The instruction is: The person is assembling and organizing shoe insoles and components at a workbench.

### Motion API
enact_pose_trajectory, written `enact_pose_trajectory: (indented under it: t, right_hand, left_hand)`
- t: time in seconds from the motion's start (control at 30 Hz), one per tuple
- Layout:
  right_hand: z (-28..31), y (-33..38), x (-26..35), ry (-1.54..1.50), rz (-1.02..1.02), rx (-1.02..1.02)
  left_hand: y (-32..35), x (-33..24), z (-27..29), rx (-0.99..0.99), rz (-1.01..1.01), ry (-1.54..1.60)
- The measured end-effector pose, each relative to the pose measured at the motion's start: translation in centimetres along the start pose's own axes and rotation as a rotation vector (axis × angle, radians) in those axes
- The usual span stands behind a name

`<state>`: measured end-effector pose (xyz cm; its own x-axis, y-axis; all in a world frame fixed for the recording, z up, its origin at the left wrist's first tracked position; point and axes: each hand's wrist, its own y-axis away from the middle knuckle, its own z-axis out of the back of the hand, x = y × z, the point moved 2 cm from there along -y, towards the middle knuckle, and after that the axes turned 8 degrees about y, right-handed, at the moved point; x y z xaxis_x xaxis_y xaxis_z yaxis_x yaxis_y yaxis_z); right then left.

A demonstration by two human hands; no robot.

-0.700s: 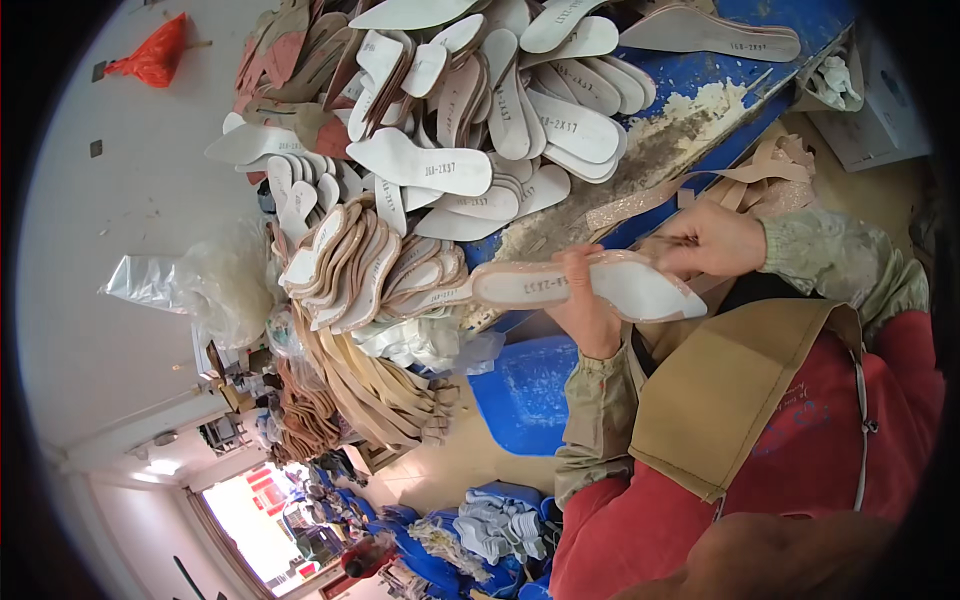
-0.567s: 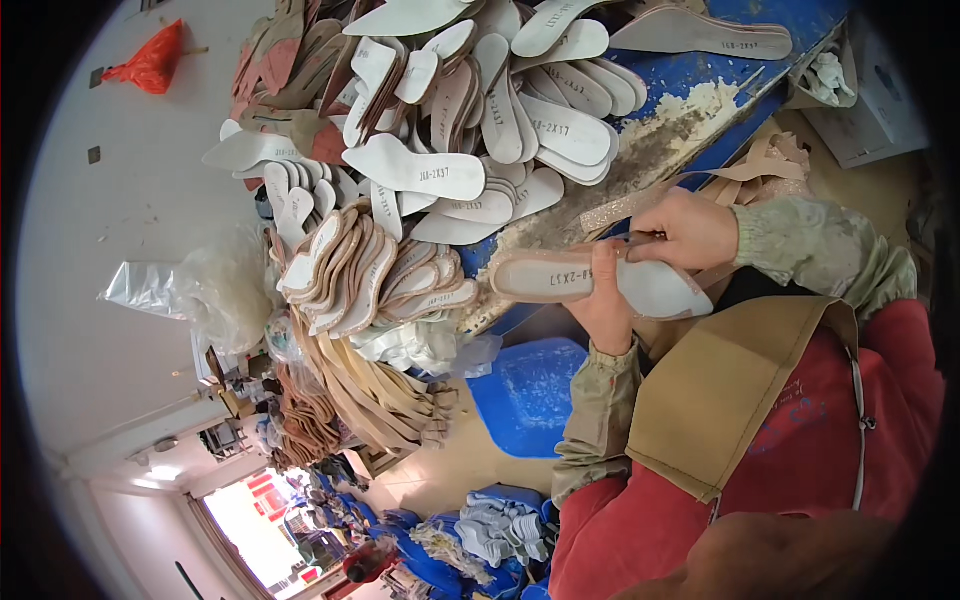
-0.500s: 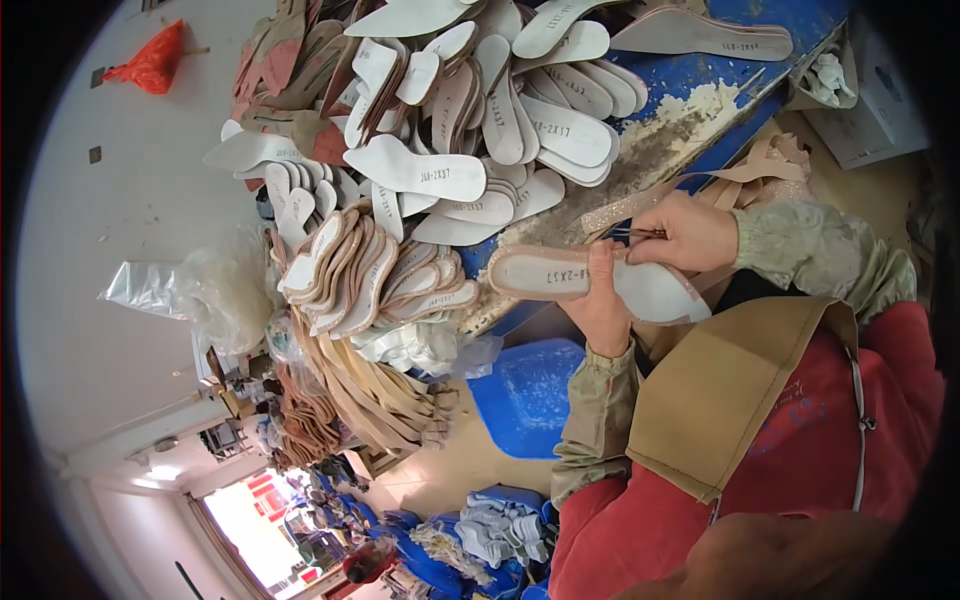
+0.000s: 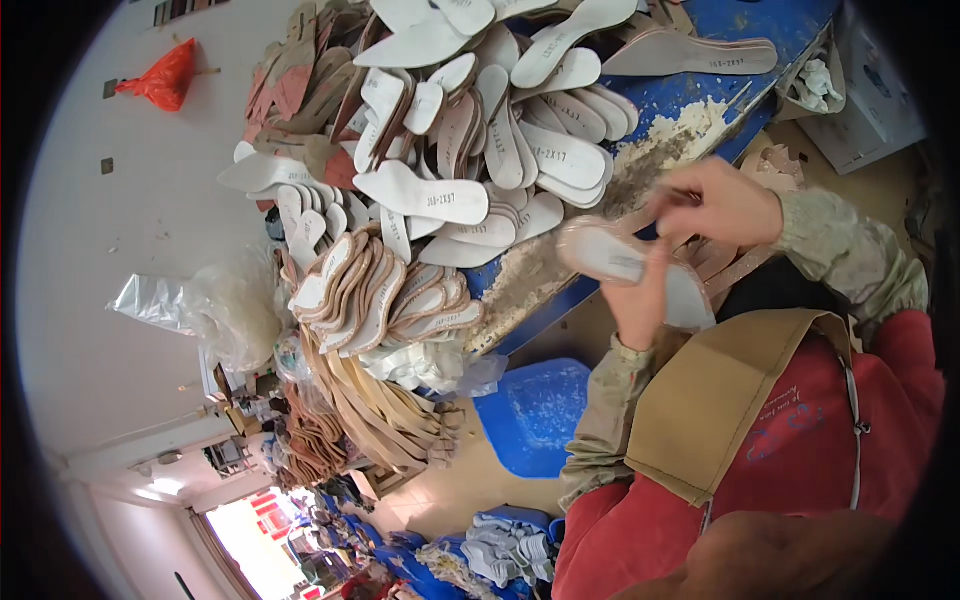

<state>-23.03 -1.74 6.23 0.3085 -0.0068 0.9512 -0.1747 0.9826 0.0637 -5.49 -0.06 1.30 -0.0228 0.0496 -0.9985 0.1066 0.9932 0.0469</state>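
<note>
My left hand (image 4: pixel 637 300) grips a white insole (image 4: pixel 612 252) edged in beige, its thumb lying across the top face; the insole is blurred by motion. Just above its edge, my right hand (image 4: pixel 722 203) is closed with the fingers pinched together. A thin dark tool (image 4: pixel 682 198) sticks out of those fingers, too smeared to name its kind. A glittery beige strip (image 4: pixel 735 277) runs beside the insole below the right hand. Part of the insole's near end is hidden behind the left hand.
Heaped white insoles (image 4: pixel 425 195) cover the blue worn tabletop (image 4: pixel 700 90). Beige-edged insoles (image 4: pixel 370 290) are stacked at its near left corner, above hanging tan strips (image 4: pixel 370 400). A blue plastic stool (image 4: pixel 535 415) stands below. A grey box (image 4: pixel 860 100) sits at the right.
Both hands and the insole have moved right, and the insole has tilted. My right hand has risen a little off the insole's edge. The strip's loose end no longer lies over the table edge.
</note>
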Motion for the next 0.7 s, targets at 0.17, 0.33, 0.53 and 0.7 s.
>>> enact_pose_trajectory:
  t: [0.17, 0.33, 0.53, 0.7]
  right_hand:
    - [1.9, -0.4, 2.2, 0.224, 0.102, -0.073]
    - [1.4, 0.9, 1.6, 0.060, 0.118, -0.073]
    - [-0.1, 0.9, -0.2, -0.074, -0.095, 0.012]
    - [-1.1, 1.4, 0.3, 0.037, -0.141, -0.028]
  left_hand:
    - [0.9, -0.7, -3.5, 0.317, 0.251, 0.073]
    - [0.3, -2.0, -3.3, 0.256, 0.236, 0.771]
    - [-0.5, -3.3, -2.6, 0.177, 0.087, 0.617]
    - [-1.7, -1.9, -0.5, 0.224, 0.131, 0.561]
